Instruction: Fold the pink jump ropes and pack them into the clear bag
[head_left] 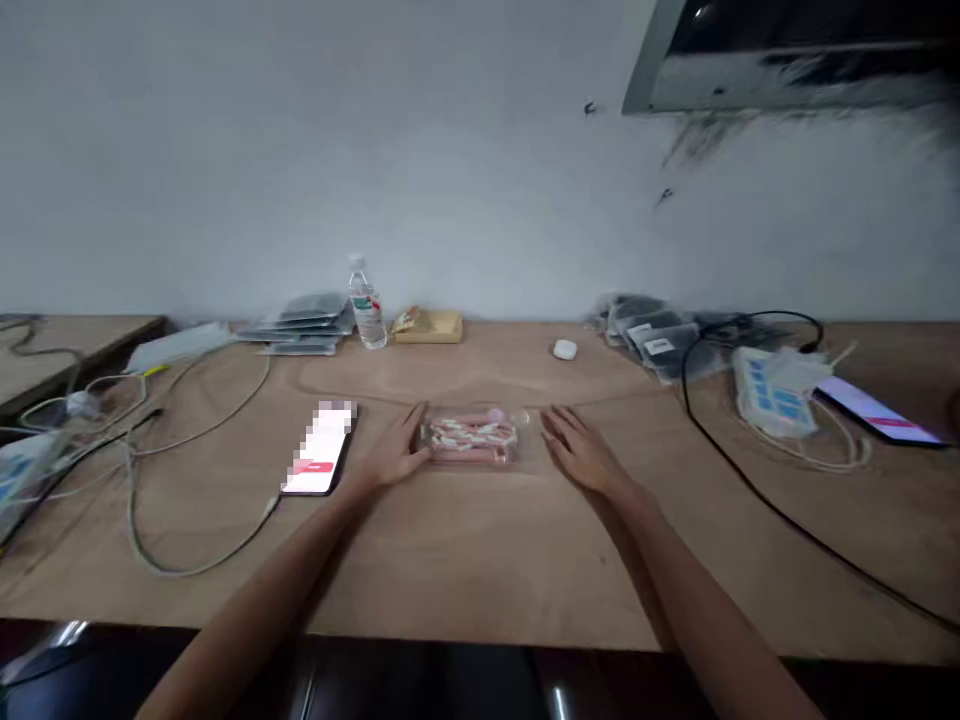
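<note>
A clear plastic bag point(472, 437) lies flat on the table in the middle of the view, with pink and white items inside whose kind I cannot make out. To its left rests my left hand point(392, 450), fingers stretched out, its fingertips at the bag's left edge. My right hand point(579, 450) lies on the table at the bag's right end, fingers extended and holding nothing. Beyond my left wrist is a lit phone point(321, 450) with a cable plugged into it.
A water bottle point(367, 310), a shallow cardboard box point(431, 327) and a small white case point(565, 349) stand toward the wall. Stacks of bagged dark items point(304, 322) lie at both sides. A power strip point(772, 392), a second phone point(881, 410) and a black cable point(750, 490) occupy the right.
</note>
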